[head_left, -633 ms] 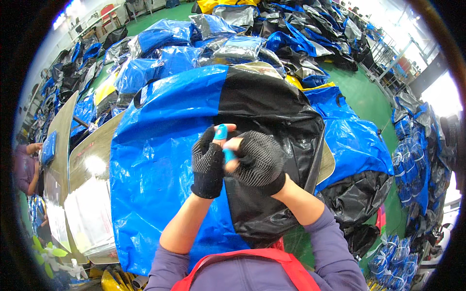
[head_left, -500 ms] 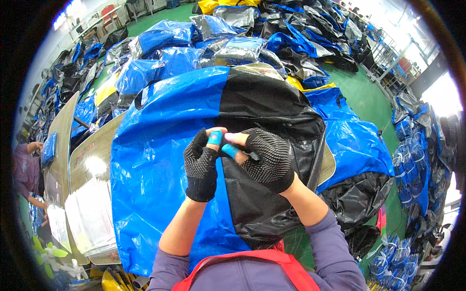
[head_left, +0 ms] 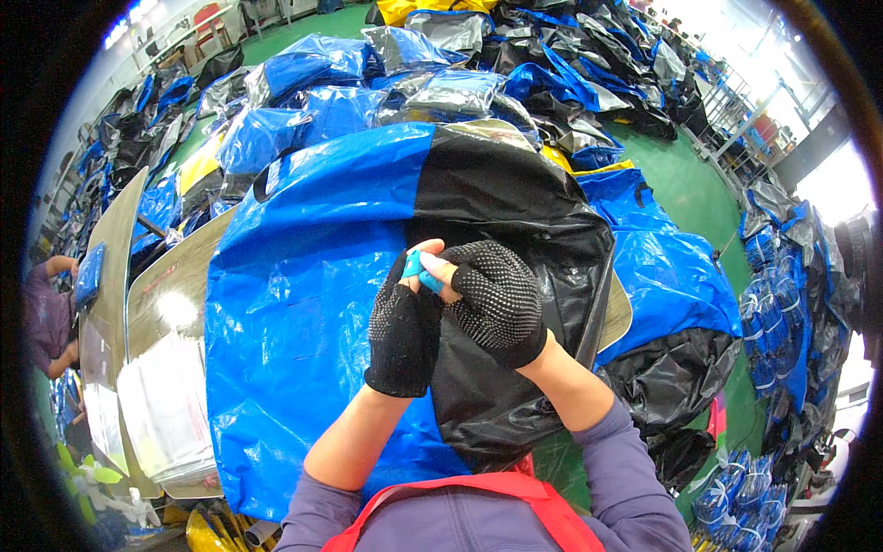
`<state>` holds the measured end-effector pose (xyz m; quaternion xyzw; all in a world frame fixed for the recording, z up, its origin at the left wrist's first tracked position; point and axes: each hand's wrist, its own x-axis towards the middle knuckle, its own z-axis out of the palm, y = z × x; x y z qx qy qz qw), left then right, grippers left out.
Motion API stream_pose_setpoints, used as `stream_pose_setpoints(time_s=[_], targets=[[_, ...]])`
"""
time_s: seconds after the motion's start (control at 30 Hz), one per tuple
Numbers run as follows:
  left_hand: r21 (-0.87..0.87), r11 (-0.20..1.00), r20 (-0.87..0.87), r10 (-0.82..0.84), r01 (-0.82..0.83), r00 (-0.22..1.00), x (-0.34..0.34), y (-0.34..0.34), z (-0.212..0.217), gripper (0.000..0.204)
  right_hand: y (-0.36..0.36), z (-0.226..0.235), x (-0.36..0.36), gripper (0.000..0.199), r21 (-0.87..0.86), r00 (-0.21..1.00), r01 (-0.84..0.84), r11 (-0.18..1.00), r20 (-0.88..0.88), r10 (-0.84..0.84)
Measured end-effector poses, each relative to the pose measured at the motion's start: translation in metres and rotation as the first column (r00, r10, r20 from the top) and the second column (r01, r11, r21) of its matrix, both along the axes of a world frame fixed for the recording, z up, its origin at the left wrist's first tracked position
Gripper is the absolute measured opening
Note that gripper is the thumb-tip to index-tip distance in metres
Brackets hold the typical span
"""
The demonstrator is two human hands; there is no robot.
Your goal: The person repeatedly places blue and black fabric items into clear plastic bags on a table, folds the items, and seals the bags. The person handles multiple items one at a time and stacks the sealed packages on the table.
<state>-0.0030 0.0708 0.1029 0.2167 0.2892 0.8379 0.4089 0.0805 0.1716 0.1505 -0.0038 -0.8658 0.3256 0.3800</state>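
Note:
My left hand (head_left: 405, 331) and my right hand (head_left: 497, 299) meet above a large blue and black plastic-coated bag (head_left: 294, 359) spread flat before me. Both wear black fingerless gloves with pale grip dots. Bright blue tape (head_left: 413, 267) is wrapped around fingers of both hands. The right thumb and forefinger press against the taped fingertips of the left. Both hands are closed, and anything small between the fingertips is hidden. Neither hand grips the bag, whose blue half lies left and black half right.
A wooden-topped table (head_left: 170, 285) shows at left, holding a stack of clear plastic sleeves (head_left: 166, 405). Plastic-wrapped blue packages (head_left: 313, 60) are heaped beyond the bag. Another blue bag (head_left: 676, 285) lies right. Tied blue bundles (head_left: 740, 501) stand lower right. A co-worker (head_left: 51, 317) is at far left.
My hands have drawn closer together, the left moving right and the right slightly left. The fingertips now press against each other. The bag stays in place.

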Motion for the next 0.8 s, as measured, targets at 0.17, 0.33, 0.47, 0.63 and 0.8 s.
stream_pose_setpoints(time_s=[0.17, 0.33, 0.47, 0.63, 0.8], targets=[[-0.044, 0.998, 0.007, 0.047, -0.046, 0.999, 0.013, 0.006, 0.006, 0.052, 0.005, -0.007, 0.0, 0.038, 0.257, 0.994, 0.075, 0.964, -0.091, -0.053], [-0.055, 0.998, -0.059, 0.016, -0.02, 0.998, 0.02, 0.01, 0.008, 0.052, 0.003, -0.009, 0.006, 0.029, 0.183, 0.995, 0.053, 0.982, -0.089, -0.037], [-0.023, 0.999, -0.086, -0.042, 0.04, 0.995, 0.01, 0.007, 0.008, 0.041, 0.007, -0.004, 0.008, 0.033, 0.205, 0.992, -0.031, 0.978, -0.115, 0.055], [-0.128, 0.758, -0.897, 0.186, -0.639, 0.4, -0.015, 0.007, 0.004, 0.018, 0.019, -0.003, 0.009, 0.037, 0.145, 0.992, 0.002, 0.989, -0.122, 0.016], [-0.06, 0.72, -0.993, 0.029, -0.692, 0.116, -0.023, -0.003, 0.006, 0.01, 0.022, -0.013, 0.015, 0.031, -0.013, 0.992, -0.123, 0.992, 0.028, 0.123]])
